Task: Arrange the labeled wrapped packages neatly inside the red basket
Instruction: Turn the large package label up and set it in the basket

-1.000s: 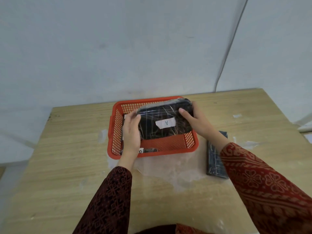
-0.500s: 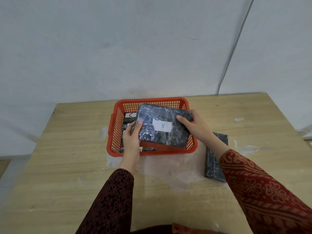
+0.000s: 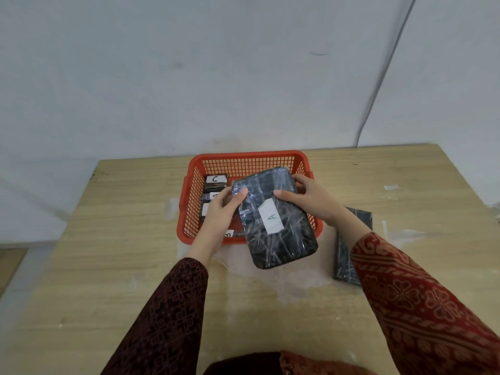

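Observation:
A red mesh basket stands on the wooden table near the wall. Above its front right part I hold a large black wrapped package labelled A, tilted and turned lengthwise, its near end jutting past the basket's front rim. My left hand grips its left edge and my right hand grips its far right corner. Inside the basket, along the left wall, lie small wrapped packages, one labelled C, one labelled A and one labelled B, partly hidden by my left hand.
Another dark wrapped package lies on the table right of the basket, half covered by my right forearm. A pale smear marks the table in front of the basket. A cable runs down the wall behind.
The large A package has been turned from lying crosswise over the basket to pointing lengthwise toward me, and pulled nearer. Both hands stayed on it, shifting their hold. The small packages at the left are now exposed.

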Demonstrator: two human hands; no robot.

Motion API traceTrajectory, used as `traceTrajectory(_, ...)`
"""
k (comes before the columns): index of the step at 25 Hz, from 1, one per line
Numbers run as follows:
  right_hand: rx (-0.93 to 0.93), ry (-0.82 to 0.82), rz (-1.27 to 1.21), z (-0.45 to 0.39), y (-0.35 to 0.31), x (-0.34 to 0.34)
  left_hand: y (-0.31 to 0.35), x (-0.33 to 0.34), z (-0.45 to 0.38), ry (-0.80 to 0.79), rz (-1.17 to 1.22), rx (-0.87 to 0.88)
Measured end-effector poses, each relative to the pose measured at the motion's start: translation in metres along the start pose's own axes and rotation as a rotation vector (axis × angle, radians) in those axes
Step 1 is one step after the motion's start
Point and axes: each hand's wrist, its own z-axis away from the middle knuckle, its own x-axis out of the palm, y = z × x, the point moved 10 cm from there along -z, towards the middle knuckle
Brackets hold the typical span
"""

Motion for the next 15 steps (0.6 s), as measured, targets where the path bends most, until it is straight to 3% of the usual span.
traceTrajectory(6,0.134,0.349,-0.404,0.013,0.039,-0.031,-0.054,0.013,0.022,0.091,0.291,-0.130)
traceTrajectory(9,0.172,0.418,-0.486,0.014,0.055,-0.027,-0.057,0.021,0.027,0.094,0.369,-0.113)
traceTrajectory(15,0.158,0.413,-0.127,0.008,0.063,-0.031,-0.045,-0.009,-0.001,0.213,0.248,-0.109)
